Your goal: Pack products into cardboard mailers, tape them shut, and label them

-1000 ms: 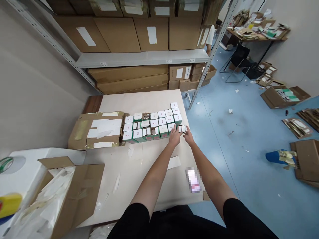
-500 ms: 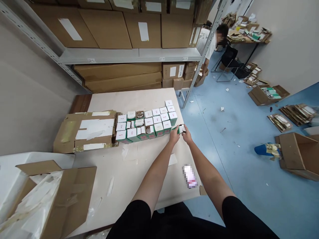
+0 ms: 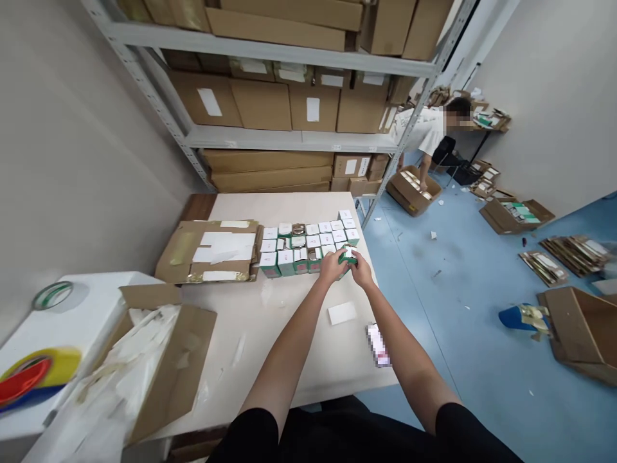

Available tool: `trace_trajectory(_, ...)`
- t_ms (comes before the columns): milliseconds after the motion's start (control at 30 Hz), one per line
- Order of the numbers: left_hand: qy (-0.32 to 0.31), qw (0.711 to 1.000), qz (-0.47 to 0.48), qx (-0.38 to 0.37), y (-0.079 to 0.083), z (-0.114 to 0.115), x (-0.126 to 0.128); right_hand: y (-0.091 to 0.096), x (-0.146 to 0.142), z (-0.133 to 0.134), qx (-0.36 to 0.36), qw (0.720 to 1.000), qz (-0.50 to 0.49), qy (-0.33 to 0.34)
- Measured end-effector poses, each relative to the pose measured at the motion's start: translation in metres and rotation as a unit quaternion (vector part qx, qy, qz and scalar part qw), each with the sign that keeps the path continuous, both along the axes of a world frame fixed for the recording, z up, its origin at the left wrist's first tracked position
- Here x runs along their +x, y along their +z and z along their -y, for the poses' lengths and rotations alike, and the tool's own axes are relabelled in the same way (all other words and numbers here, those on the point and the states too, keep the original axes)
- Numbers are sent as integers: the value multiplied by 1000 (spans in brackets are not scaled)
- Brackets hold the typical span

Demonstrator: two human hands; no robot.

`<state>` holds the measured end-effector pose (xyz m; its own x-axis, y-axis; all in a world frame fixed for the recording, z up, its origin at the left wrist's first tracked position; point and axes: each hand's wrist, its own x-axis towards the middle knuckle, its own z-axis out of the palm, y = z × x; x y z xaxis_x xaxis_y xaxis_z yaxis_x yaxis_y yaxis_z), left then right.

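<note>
My left hand (image 3: 331, 266) and my right hand (image 3: 360, 270) meet at the right end of a block of small green-and-white boxes (image 3: 308, 244) on a pale table (image 3: 289, 334). Both hands are closed around one small green-and-white box (image 3: 347, 256), held just above the table next to the rows. Some boxes in the block have open tops with round metal parts showing. A flattened cardboard carton (image 3: 212, 251) with white labels lies left of the rows.
A white card (image 3: 342, 313) and a small blurred item (image 3: 377, 344) lie near the table's right edge. An open carton with plastic (image 3: 144, 373) and tape rolls (image 3: 38, 373) sit at left. Shelves of cartons (image 3: 289, 103) stand behind. Another person (image 3: 424, 135) bends over a box on the blue floor.
Both hands have closed on the end box and lifted it slightly toward me. The view has tilted up, bringing the other person and upper shelf into sight.
</note>
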<state>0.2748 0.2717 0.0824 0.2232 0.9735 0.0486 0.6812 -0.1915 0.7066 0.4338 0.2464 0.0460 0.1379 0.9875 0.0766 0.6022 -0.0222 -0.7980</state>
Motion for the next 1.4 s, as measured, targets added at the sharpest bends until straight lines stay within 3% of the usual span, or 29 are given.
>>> trace_trajectory(133,37,999,2,15,19,39,-76,22,-68,24,20,998,23,51)
trace_trajectory(267,82,997,13,-6,22,89,-163,27,-150,58,11,993,37,110)
trace_trajectory(433,128,990,48,-44,2,151,-258,8,-246,110,-11,987,49,155)
trace_trajectory(567,138,984,79,-82,-27,182,-300,-14,-290,142,-52,984,65,160)
trace_trajectory(733,131,979,71,-140,-65,202,-311,-37,-307,163,-126,978,65,152)
trace_trajectory(933,120,968,43,-214,-97,225,-301,-52,-299,182,-242,940,129,203)
trace_trajectory(1100,154,967,46,-195,-102,226,-296,-50,-289,187,-243,929,158,231)
trace_trajectory(1400,136,969,-72,-191,-89,214,-276,-40,-276,181,-286,905,152,274)
